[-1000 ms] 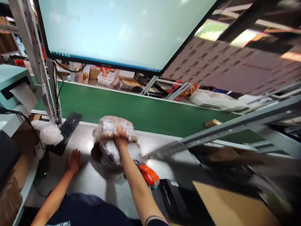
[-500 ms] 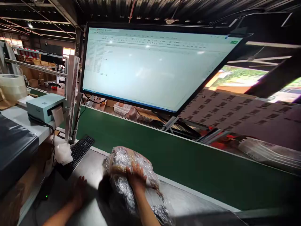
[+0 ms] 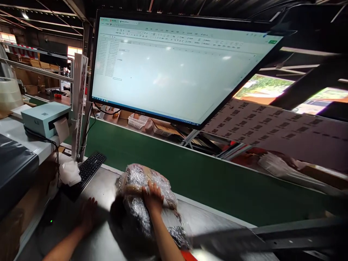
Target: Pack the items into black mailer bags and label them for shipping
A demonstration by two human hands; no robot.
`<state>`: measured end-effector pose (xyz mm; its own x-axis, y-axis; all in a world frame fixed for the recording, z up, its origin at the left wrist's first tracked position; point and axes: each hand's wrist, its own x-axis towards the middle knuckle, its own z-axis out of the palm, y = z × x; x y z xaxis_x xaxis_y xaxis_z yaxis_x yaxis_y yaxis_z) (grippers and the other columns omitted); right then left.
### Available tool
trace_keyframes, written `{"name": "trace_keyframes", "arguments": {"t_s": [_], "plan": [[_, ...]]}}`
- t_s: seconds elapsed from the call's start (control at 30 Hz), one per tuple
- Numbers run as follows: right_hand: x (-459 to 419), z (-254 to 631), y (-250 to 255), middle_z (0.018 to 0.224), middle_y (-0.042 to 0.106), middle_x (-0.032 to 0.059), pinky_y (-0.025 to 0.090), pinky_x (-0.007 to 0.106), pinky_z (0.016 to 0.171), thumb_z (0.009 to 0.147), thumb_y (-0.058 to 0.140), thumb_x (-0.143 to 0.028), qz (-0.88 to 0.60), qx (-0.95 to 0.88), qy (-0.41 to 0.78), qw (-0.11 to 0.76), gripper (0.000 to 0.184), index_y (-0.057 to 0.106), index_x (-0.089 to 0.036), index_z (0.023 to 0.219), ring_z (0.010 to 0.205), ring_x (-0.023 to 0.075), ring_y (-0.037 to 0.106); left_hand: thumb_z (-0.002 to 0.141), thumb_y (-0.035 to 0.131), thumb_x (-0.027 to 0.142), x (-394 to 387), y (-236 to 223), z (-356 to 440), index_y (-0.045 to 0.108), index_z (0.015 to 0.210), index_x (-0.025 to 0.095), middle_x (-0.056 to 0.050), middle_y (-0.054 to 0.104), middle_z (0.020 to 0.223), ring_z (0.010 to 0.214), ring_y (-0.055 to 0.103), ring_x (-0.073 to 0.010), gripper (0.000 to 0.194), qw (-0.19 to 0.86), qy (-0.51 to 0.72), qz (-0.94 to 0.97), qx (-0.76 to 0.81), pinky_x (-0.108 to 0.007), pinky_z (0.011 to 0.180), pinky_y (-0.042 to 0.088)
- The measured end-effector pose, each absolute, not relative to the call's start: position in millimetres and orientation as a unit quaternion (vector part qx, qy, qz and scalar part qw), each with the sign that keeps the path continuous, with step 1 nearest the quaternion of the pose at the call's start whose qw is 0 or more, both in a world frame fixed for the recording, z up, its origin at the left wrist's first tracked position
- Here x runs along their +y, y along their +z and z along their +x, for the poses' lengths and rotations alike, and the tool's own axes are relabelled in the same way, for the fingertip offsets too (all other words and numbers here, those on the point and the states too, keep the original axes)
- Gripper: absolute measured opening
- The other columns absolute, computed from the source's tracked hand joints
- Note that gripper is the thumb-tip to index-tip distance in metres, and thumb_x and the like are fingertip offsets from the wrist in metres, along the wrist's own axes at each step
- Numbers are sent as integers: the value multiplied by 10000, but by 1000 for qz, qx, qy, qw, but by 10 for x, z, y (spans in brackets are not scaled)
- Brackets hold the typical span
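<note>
My right hand lies on top of a lumpy package wrapped in shiny clear plastic film, with a strip of brownish tape across it. Its fingers are stretched forward and a little apart; the palm side against the package is hidden. The package rests on a metal tabletop beside a green conveyor belt. To the left, my left hand is in shadow at the tabletop, fingers spread and nothing in them. The black keyboard is just beyond it.
A large monitor hangs over the belt, showing a spreadsheet. On the left stand a pale label printer, tape rolls and crumpled white paper. Across the belt are a white basket and a printed panel. A dark metal bar crosses lower right.
The view has shifted, so most things sit slightly higher and further left. My right hand stays on the package and my left hand stays by the tabletop. Some red shows beside my right forearm.
</note>
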<state>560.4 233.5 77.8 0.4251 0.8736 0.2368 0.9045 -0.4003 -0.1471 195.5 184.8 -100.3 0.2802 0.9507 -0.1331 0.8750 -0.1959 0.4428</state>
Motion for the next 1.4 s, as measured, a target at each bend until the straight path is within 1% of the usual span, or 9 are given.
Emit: {"name": "trace_keyframes", "arguments": {"t_s": [0.1, 0.3, 0.47, 0.57, 0.87, 1.0, 1.1, 1.23, 1.4], "plan": [[2346, 5600, 806, 1706, 425, 159, 337, 648, 1265, 1018, 351, -528, -843, -524, -39, 120, 663, 503, -238, 1595, 1599, 385, 364, 910, 510, 399, 1839, -1040, 1948, 402, 1632, 302, -67, 304, 1733, 1628, 240, -358, 736, 216, 91, 770, 593, -638, 1366, 222], [2361, 5602, 799, 1683, 453, 187, 338, 664, 1251, 1003, 380, -523, -839, -525, -42, 139, 672, 535, -203, 1573, 1576, 420, 395, 887, 570, 398, 1851, -1076, 1939, 395, 1628, 358, -71, 347, 1717, 1620, 279, -379, 763, 207, 100, 777, 587, -671, 1345, 236], [2340, 5516, 848, 1679, 451, 204, 325, 659, 1256, 1019, 436, -473, -835, -530, -49, 139, 642, 538, -156, 1567, 1571, 432, 384, 916, 560, 377, 1859, -908, 1880, 441, 1626, 251, -138, 340, 1728, 1618, 298, -406, 730, 205, 103, 777, 587, -666, 1340, 266], [2349, 5476, 871, 1675, 458, 198, 326, 644, 1253, 1031, 463, -454, -837, -526, -48, 140, 616, 530, -162, 1570, 1564, 412, 386, 943, 542, 358, 1869, -824, 1832, 425, 1634, 189, -163, 313, 1741, 1631, 278, -405, 721, 198, 97, 788, 575, -653, 1351, 236], [2288, 5380, 1011, 1669, 473, 171, 294, 553, 1273, 1064, 444, -460, -844, -515, -8, 150, 587, 507, -184, 1579, 1556, 354, 378, 1032, 486, 393, 1940, -767, 1748, 407, 1634, 108, -218, 328, 1740, 1630, 281, -423, 671, 162, 89, 808, 560, -685, 1332, 220], [2254, 5348, 1093, 1652, 489, 171, 301, 525, 1264, 1095, 408, -449, -844, -517, -4, 142, 568, 495, -162, 1577, 1561, 337, 372, 1023, 514, 424, 1960, -790, 1742, 452, 1611, 120, -223, 369, 1722, 1616, 316, -425, 666, 149, 101, 812, 555, -697, 1306, 281], [2245, 5341, 1112, 1638, 507, 169, 296, 524, 1269, 1086, 429, -454, -844, -515, 2, 149, 572, 497, -169, 1578, 1572, 336, 360, 1001, 548, 431, 1956, -782, 1737, 493, 1591, 167, -197, 416, 1706, 1601, 360, -403, 649, 137, 114, 812, 556, -689, 1292, 321], [2251, 5353, 1108, 1595, 558, 169, 304, 530, 1265, 1047, 493, -455, -843, -508, 11, 176, 568, 545, -194, 1548, 1545, 344, 396, 972, 583, 414, 1945, -740, 1746, 542, 1561, 211, -166, 468, 1682, 1582, 405, -389, 625, 125, 127, 809, 561, -664, 1296, 333], [2250, 5352, 1126, 1507, 627, 172, 313, 525, 1244, 1022, 516, -438, -837, -508, 10, 205, 534, 604, -178, 1480, 1449, 342, 483, 973, 590, 422, 1955, -768, 1762, 557, 1553, 238, -163, 459, 1684, 1585, 403, -389, 610, 129, 122, 805, 566, -665, 1294, 332]]}}
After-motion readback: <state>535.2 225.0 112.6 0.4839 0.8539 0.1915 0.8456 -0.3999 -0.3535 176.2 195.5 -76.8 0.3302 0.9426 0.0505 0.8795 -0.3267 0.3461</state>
